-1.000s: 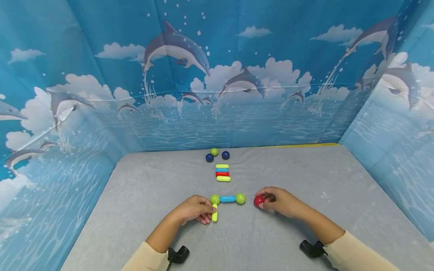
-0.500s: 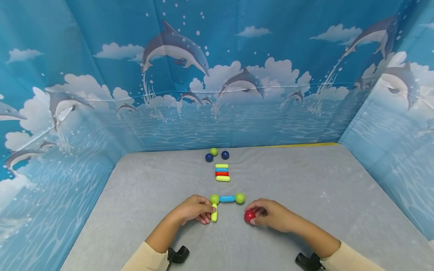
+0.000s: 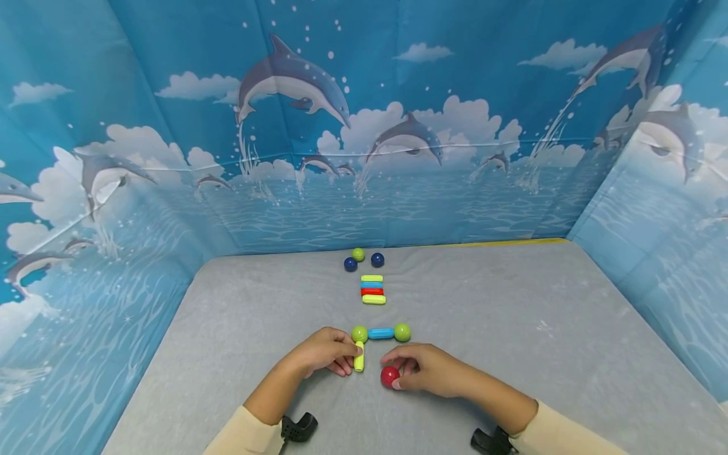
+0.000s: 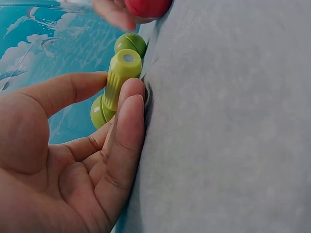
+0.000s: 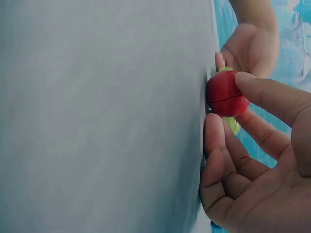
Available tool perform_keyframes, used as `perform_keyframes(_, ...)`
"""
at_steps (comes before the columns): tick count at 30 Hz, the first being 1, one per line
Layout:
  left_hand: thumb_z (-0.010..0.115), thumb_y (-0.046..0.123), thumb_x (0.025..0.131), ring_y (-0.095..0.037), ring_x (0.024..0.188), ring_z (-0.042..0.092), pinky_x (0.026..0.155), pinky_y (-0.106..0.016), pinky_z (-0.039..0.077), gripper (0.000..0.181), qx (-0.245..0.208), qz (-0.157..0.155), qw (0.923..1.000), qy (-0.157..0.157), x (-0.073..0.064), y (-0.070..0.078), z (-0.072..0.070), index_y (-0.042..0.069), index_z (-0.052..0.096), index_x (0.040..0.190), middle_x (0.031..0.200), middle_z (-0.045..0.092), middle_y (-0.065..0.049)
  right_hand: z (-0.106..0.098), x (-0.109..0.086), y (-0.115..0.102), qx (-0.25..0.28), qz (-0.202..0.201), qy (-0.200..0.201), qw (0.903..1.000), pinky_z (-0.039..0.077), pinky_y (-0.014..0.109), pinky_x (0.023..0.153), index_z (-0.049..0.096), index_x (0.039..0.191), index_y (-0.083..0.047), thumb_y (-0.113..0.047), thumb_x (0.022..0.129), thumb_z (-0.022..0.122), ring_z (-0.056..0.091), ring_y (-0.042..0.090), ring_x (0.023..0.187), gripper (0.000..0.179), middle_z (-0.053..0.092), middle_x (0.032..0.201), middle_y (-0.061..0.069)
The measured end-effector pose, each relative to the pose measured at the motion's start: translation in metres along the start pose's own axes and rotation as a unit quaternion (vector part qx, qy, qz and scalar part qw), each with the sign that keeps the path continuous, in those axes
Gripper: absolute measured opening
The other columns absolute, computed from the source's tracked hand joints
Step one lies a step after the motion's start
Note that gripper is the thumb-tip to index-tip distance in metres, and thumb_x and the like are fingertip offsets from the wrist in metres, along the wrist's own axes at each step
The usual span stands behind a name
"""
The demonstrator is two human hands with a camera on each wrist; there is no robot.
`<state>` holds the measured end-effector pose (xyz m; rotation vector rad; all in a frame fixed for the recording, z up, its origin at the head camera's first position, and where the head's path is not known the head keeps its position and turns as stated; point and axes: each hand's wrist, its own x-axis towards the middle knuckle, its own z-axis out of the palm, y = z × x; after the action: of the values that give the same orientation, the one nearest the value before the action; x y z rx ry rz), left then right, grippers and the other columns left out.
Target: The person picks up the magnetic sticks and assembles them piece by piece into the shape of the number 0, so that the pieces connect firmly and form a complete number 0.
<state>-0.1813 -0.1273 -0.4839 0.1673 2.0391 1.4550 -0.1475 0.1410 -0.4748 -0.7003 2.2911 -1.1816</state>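
Observation:
My left hand (image 3: 328, 351) pinches a yellow-green ribbed rod (image 3: 359, 357) between thumb and fingers. The rod's far end meets a green ball (image 3: 359, 333); from there a blue rod (image 3: 381, 333) runs right to a second green ball (image 3: 402, 332). In the left wrist view the yellow-green rod (image 4: 119, 80) shows a round silvery disc on its near end. My right hand (image 3: 426, 371) holds a red ball (image 3: 390, 377) by thumb and fingertips, low over the cloth, just right of and nearer than the rod's free end. A seam circles the red ball (image 5: 227, 93) in the right wrist view.
Farther back lies a row of rods: yellow-green (image 3: 372, 278), blue (image 3: 372, 285), red (image 3: 372, 292) and another yellow-green one (image 3: 374, 299). Behind them sit two dark blue balls (image 3: 378, 260) and a green ball (image 3: 358, 254). A dolphin-print curtain (image 3: 364, 208) borders the grey cloth-covered table (image 3: 489, 297).
My right hand has carried the red ball leftward and nearer to me, from right of the second green ball to near the yellow-green rod's free end. The left hand keeps its place.

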Motion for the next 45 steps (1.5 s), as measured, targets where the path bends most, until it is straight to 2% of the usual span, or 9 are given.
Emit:
perform_keyframes(4, 0.070, 0.021, 0.093, -0.009, 0.058, 0.063, 0.056, -0.023, 0.056, 0.020, 0.000, 0.000, 1.0000, 0.000, 0.001, -0.001, 0.000, 0.002, 0.068, 0.089, 0.070, 0.065, -0.002, 0.009, 0.010, -0.007, 0.015, 0.011, -0.004, 0.9998, 0.049, 0.021, 0.070, 0.067, 0.125, -0.013, -0.022, 0.090, 0.077, 0.059, 0.008, 0.082, 0.038, 0.067, 0.102, -0.004)
perform_keyframes(7, 0.069, 0.020, 0.093, -0.009, 0.058, 0.063, 0.056, -0.023, 0.056, 0.020, -0.002, 0.002, 1.0000, 0.000, 0.001, -0.001, 0.000, 0.001, 0.068, 0.089, 0.070, 0.065, -0.003, 0.015, 0.015, -0.011, 0.021, 0.012, 0.004, 0.9997, 0.049, 0.021, 0.067, 0.065, 0.118, -0.011, -0.023, 0.088, 0.079, 0.059, 0.009, 0.080, 0.035, 0.067, 0.100, -0.003)
perform_keyframes(13, 0.068, 0.019, 0.092, -0.009, 0.057, 0.063, 0.055, -0.022, 0.056, 0.018, -0.008, 0.003, 1.0000, -0.002, 0.001, -0.001, -0.001, 0.002, 0.067, 0.086, 0.068, 0.065, -0.003, 0.023, 0.023, -0.019, 0.026, 0.005, 0.014, 0.9995, 0.046, 0.021, 0.059, 0.061, 0.100, -0.012, -0.021, 0.086, 0.081, 0.057, 0.008, 0.071, 0.026, 0.065, 0.088, -0.001)
perform_keyframes(19, 0.068, 0.018, 0.092, -0.008, 0.057, 0.063, 0.055, -0.022, 0.055, 0.017, -0.008, 0.005, 1.0000, -0.002, 0.000, 0.000, 0.000, 0.002, 0.067, 0.085, 0.067, 0.065, -0.002, 0.030, 0.029, -0.022, 0.011, 0.005, 0.008, 0.9999, 0.041, 0.019, 0.054, 0.060, 0.091, -0.013, -0.024, 0.087, 0.080, 0.050, 0.004, 0.060, 0.023, 0.059, 0.072, -0.006)
perform_keyframes(26, 0.067, 0.017, 0.092, -0.008, 0.057, 0.063, 0.055, -0.022, 0.055, 0.017, -0.004, 0.007, 1.0000, -0.003, -0.001, -0.001, 0.000, 0.001, 0.068, 0.086, 0.069, 0.065, -0.002, 0.034, 0.032, -0.022, -0.002, -0.001, 0.004, 1.0000, 0.038, 0.018, 0.052, 0.060, 0.081, -0.019, -0.026, 0.088, 0.078, 0.047, 0.002, 0.057, 0.021, 0.054, 0.066, -0.009)
perform_keyframes(38, 0.067, 0.017, 0.091, -0.009, 0.057, 0.063, 0.055, -0.022, 0.056, 0.015, -0.003, 0.007, 1.0000, 0.000, -0.001, -0.001, 0.000, 0.002, 0.067, 0.087, 0.070, 0.065, -0.002, 0.034, 0.031, -0.023, 0.015, -0.007, -0.001, 0.9999, 0.041, 0.018, 0.054, 0.063, 0.084, -0.019, -0.026, 0.089, 0.078, 0.051, 0.002, 0.060, 0.017, 0.059, 0.070, -0.007)
perform_keyframes(45, 0.068, 0.018, 0.091, -0.009, 0.057, 0.063, 0.056, -0.023, 0.056, 0.016, -0.003, 0.006, 1.0000, 0.002, -0.002, 0.000, 0.000, 0.002, 0.068, 0.087, 0.070, 0.065, -0.003, 0.027, 0.032, -0.022, 0.035, -0.006, 0.004, 0.9994, 0.045, 0.021, 0.056, 0.066, 0.093, -0.014, -0.024, 0.089, 0.077, 0.054, 0.005, 0.064, 0.015, 0.061, 0.075, -0.004)
